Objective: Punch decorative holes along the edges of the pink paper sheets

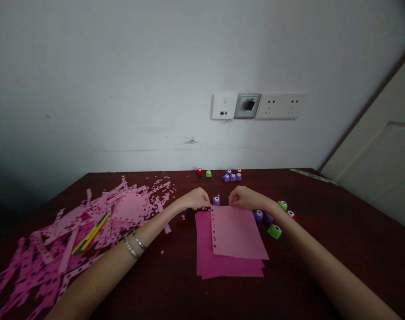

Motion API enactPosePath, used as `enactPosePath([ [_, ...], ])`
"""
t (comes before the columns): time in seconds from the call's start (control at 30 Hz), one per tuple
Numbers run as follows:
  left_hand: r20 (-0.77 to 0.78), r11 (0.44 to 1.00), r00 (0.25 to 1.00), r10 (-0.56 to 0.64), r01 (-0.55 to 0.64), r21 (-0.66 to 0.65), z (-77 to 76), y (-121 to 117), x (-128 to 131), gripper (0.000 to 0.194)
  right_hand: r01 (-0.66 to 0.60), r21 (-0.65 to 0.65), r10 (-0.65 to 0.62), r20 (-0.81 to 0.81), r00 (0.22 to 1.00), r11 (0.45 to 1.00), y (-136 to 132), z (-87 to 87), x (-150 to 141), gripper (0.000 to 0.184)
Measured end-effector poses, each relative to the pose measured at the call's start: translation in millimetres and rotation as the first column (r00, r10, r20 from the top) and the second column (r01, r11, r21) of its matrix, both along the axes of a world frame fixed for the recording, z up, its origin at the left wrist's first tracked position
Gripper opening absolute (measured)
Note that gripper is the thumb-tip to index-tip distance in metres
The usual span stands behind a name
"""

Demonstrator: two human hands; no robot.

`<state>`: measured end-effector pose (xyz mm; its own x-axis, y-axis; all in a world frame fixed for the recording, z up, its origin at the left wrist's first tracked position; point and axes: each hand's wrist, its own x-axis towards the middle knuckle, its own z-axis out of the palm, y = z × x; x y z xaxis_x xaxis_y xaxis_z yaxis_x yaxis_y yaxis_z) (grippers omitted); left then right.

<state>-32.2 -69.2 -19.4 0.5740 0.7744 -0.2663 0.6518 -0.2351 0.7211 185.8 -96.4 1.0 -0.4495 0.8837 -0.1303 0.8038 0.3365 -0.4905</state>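
A light pink sheet of paper (pixel 238 233), with a column of punched holes down its left edge, lies over darker pink sheets (pixel 230 267). My left hand (pixel 197 198) is closed at its top left corner, fingers pinched on the edge. My right hand (pixel 245 198) is closed on the top edge, farther right. Between the two hands, just behind the paper, stands a purple craft punch (pixel 216 201). More purple punches (pixel 258 216) sit partly behind my right wrist, with a green punch (pixel 274 231) beside them.
Pink scraps and punched strips (pixel 98 222) cover the left of the table, with a yellow utility knife (pixel 90 234) on top. Several small punches (pixel 233 177) stand near the wall. A ruler-like strip (pixel 314 176) lies at the back right. Sockets (pixel 280 106) are on the wall.
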Motion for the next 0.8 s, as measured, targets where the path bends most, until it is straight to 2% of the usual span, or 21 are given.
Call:
enactPosePath([
  [0.37,0.046,0.996,0.997,0.061,-0.058,-0.061,2.0,-2.8,2.2,0.018,0.018,-0.007,-0.018,0.004,1.0,1.0,1.4,-2.4,0.8,0.023],
  [0.67,0.089,0.992,0.995,-0.036,0.046,-0.117,-4.1,0.3,-1.7,0.021,-0.012,0.015,0.012,0.012,1.0,1.0,6.9,-10.4,5.9,0.022],
  [0.8,0.087,0.992,0.996,-0.029,0.039,-0.12,-4.5,0.7,-2.0,0.021,-0.035,0.029,0.035,0.002,0.999,0.999,8.9,-14.0,7.8,0.021],
])
